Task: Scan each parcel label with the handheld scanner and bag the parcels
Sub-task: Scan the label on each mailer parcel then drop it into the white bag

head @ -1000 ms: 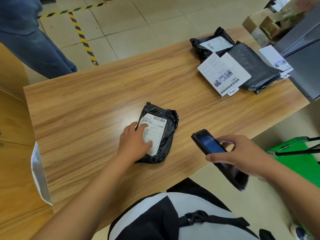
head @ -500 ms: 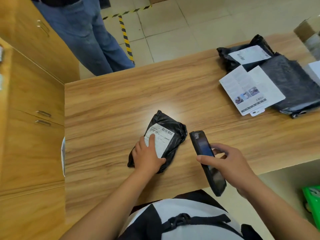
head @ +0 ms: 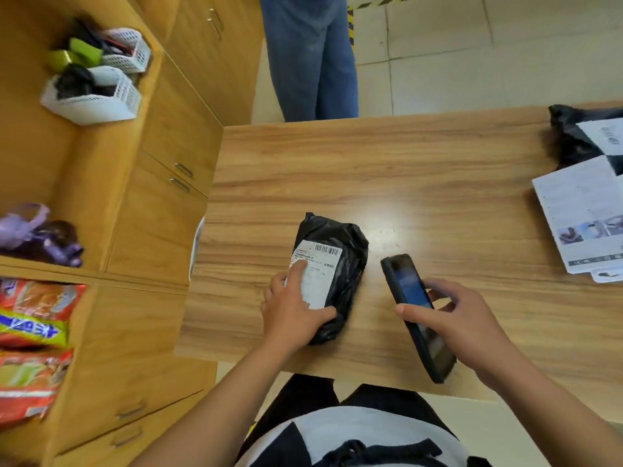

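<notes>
A small black plastic parcel (head: 344, 264) lies on the wooden table (head: 371, 176), its white barcode label (head: 320, 264) facing up. My left hand (head: 293, 308) grips the parcel's near left end, forefinger lying on the label and thumb curled round the near edge. Just right of the parcel, my right hand (head: 455, 321) holds the black handheld scanner (head: 414, 308), its top end pointing away from me and its screen lit. More black parcels (head: 580, 139) and white printed packs (head: 580, 214) lie at the table's right edge.
A person in blue jeans (head: 313, 55) stands at the table's far side. Wooden cabinets (head: 161, 183) stand to the left, with white baskets (head: 97, 96) of small items, a purple object (head: 33, 234) and red snack packs (head: 30, 332) on top.
The view has swung left, bringing the cabinets and baskets into sight. My right hand has brought the scanner closer to the parcel. My left hand stays on the parcel.
</notes>
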Demonstrator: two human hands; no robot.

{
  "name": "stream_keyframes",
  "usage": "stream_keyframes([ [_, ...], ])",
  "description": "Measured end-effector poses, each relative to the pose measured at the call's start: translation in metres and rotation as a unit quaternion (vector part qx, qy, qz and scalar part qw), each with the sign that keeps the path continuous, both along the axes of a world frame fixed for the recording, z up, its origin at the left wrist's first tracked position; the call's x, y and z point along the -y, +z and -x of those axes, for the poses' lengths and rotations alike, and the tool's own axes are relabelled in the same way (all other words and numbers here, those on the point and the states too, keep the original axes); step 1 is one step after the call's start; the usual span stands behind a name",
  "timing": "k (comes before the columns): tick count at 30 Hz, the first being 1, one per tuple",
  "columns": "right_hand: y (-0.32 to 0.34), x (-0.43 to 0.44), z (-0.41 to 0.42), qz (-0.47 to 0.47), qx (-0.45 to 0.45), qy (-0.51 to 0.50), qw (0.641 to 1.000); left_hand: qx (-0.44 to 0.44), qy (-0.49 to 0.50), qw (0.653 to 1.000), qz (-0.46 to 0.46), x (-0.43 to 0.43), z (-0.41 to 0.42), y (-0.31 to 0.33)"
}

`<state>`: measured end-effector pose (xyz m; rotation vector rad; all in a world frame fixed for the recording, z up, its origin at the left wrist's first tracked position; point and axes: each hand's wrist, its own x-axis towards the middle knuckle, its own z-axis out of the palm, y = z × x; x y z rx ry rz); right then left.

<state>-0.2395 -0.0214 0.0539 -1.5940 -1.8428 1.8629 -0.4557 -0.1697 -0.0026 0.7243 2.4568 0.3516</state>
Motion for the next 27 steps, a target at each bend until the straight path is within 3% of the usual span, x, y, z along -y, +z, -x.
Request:
stream_keyframes([
  [5,0.01,0.012,0.038,0.001,-0.015,0.038,0.999,0.055,0.133,0.985,-0.094,0.039,0.054,0.021],
  [13,0.021,0.058,0.112,-0.026,0.013,0.03,0.999,0.175,0.273,0.912,-0.25,0.096,0.177,0.032],
  [21,0.036,0.132,0.209,-0.048,0.038,-0.012,0.998,0.289,0.334,0.859,-0.26,0.156,0.322,-0.005],
  [25,0.044,0.161,0.24,-0.053,0.052,-0.02,0.997,0.353,0.316,0.85,-0.231,0.165,0.36,-0.031],
  [27,0.045,0.171,0.248,-0.06,0.06,-0.019,0.996,0.413,0.292,0.828,-0.241,0.162,0.369,-0.047],
])
